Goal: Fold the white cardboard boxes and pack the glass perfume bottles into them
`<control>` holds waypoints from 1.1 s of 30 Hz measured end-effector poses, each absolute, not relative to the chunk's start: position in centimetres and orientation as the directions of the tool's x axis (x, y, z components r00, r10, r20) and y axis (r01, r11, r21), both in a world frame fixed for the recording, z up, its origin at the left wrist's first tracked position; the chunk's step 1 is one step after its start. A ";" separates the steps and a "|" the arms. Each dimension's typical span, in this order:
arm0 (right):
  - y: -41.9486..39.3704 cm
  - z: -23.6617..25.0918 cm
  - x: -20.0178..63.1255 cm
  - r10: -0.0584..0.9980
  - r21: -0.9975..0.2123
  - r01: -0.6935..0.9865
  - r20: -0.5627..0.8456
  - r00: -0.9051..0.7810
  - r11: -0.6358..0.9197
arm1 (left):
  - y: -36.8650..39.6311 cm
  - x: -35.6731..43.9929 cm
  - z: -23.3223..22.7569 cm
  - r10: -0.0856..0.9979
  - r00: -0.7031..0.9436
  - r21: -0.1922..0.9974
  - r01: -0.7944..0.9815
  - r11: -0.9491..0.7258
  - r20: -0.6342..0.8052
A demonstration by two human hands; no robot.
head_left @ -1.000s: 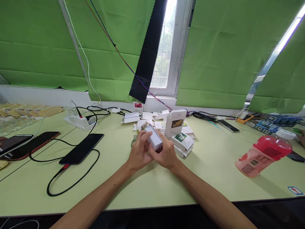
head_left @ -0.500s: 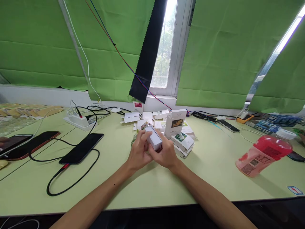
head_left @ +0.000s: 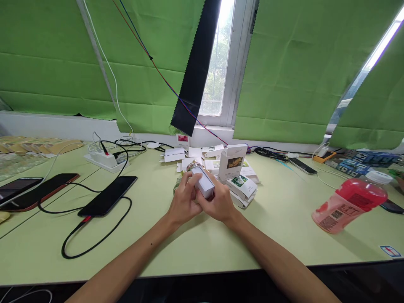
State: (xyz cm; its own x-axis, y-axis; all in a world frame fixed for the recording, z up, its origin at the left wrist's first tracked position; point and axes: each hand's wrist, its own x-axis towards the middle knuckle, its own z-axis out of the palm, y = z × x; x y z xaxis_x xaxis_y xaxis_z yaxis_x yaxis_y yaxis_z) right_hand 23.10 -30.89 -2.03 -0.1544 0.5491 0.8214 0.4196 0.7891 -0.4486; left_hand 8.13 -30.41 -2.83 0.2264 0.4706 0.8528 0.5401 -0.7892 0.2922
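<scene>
Both my hands hold a small white carton (head_left: 203,183) just above the light green table (head_left: 195,244). My left hand (head_left: 183,201) grips its left side with fingers over the far end. My right hand (head_left: 219,202) cups the near end from the right. A small glass bottle with a gold cap (head_left: 193,166) shows just behind the carton, partly hidden by my left fingers. Right of my hands an upright white box with a dark picture (head_left: 232,162) stands, with a stack of flat printed cartons (head_left: 242,187) beside it.
A black phone (head_left: 109,195) on a black cable lies at the left, with two more phones (head_left: 38,191) further left. A white power strip (head_left: 102,160) sits behind them. A red bottle (head_left: 349,204) lies tilted at the right. Loose white cartons (head_left: 173,155) lie along the window sill.
My hands and the white carton have stayed almost still; my left fingers shifted slightly on the carton's far end.
</scene>
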 end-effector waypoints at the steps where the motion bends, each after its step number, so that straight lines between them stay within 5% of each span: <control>1: -30.9 -2.0 23.1 0.554 -0.454 0.417 0.818 -0.154 0.787 | -30.4 8.1 -2.9 0.473 0.225 0.293 0.545 -0.786 0.852; 18: -30.9 -2.1 23.1 0.563 -0.468 0.397 0.810 -0.165 0.790 | -31.0 8.1 -2.0 0.517 0.264 0.280 0.602 -0.748 0.814; 33: -31.0 -1.2 23.3 0.533 -0.442 0.379 0.826 -0.182 0.813 | -30.9 8.1 -1.7 0.454 0.225 0.282 0.531 -0.799 0.862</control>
State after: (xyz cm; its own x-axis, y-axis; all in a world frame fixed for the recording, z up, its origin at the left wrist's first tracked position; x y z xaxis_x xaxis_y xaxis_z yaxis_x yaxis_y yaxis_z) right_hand 23.28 -30.98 -1.23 -0.1817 0.5333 0.8261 0.3791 0.8132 -0.4416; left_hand 8.14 -30.89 -1.70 0.2251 0.4541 0.8620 0.5315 -0.7988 0.2820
